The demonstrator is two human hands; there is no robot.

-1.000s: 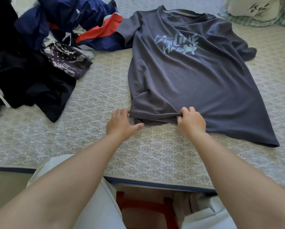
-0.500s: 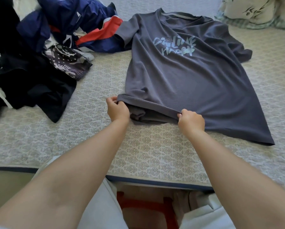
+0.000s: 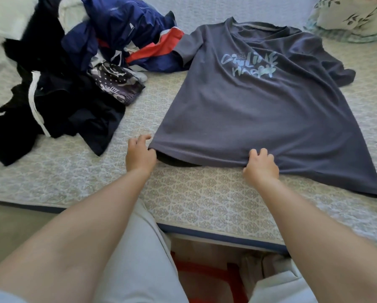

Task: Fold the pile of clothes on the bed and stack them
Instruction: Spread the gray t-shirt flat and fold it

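A dark grey T-shirt (image 3: 255, 110) with pale blue lettering lies face up on the bed, collar at the far end. My left hand (image 3: 139, 155) is at the shirt's lower left corner, with fingers curled and the thumb against the slightly raised hem. My right hand (image 3: 261, 166) pinches the hem near its middle, fingers on top of the cloth. To the left lies a loose pile of clothes (image 3: 78, 68): black pieces, a navy and red garment, a patterned dark piece.
The patterned bed cover (image 3: 205, 193) runs to a blue-trimmed front edge close to my legs. A floral pillow (image 3: 354, 16) lies at the far right corner. The shirt's left sleeve overlaps the navy and red garment (image 3: 152, 49).
My left hand took the bunched lower left corner and drew it out to the left, so the hem now lies spread and straighter. My right hand stayed on the hem.
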